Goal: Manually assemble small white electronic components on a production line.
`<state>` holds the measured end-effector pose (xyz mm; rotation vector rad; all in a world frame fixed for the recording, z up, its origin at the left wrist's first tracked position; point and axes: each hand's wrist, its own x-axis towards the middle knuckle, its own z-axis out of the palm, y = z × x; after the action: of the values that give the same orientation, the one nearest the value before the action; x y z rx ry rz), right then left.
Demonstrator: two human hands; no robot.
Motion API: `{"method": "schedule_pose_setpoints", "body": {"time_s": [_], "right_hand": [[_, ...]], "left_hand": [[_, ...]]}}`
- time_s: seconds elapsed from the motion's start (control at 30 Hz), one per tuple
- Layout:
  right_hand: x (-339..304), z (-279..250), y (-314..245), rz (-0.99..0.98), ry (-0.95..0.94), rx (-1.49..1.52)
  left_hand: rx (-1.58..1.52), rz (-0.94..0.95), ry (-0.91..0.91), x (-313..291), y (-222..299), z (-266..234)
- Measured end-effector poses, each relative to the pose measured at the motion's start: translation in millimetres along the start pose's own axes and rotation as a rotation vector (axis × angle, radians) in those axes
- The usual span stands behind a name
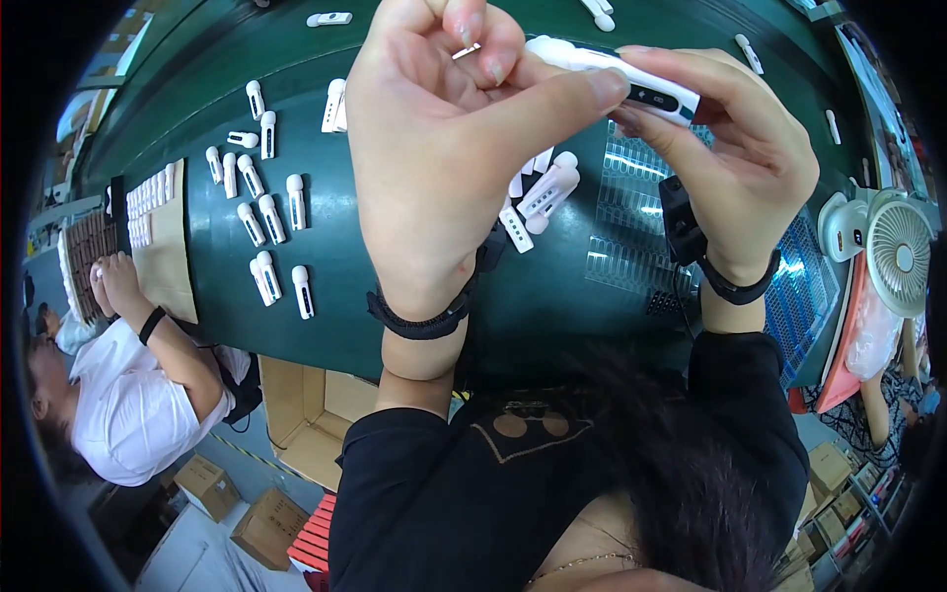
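The person's two hands are up close, with the left hand (424,158) looking the biggest and the right hand (740,138) across from it. Together they grip one white stick (651,91) with a round head and a dark strip along its side. It is up over the far part of the green desk (330,232). The left thumb lies across the middle of the stick, and the other left fingers are curled in. A tiny pale bit shows by those fingers, too small to make out. The right hand pinches the other end, the one away from the round head. Each wrist has a black band, and a black box (681,222) sits by the right one. Below the hands, a little heap of white sticks (547,187) lies on the desk, next to some clear plastic strips (631,202). More sticks (271,217) are spread out on the left side. Past them is a brown sheet (170,266) with rows of small white things on it. Another person in a white top (138,405) works there. On the right are a blue sheet (794,306) with a pattern and a round white fan (900,245). An open cardboard box (306,405) is below the desk's near edge.
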<state>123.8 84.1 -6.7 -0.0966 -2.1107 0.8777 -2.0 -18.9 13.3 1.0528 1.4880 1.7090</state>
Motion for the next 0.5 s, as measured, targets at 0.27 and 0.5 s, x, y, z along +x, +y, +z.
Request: {"method": "schedule_pose_setpoints", "body": {"time_s": [0.27, 0.5], "right_hand": [[-1, 0, -2, 0.004, -0.001, -0.006], [-6, 4, 8, 0.136, 0.003, 0.121]], "left_hand": [[0.206, -0.104, 0.053, -1, 9, 7], [0.356, -0.184, 0.105, 8, 4, 6]]}}
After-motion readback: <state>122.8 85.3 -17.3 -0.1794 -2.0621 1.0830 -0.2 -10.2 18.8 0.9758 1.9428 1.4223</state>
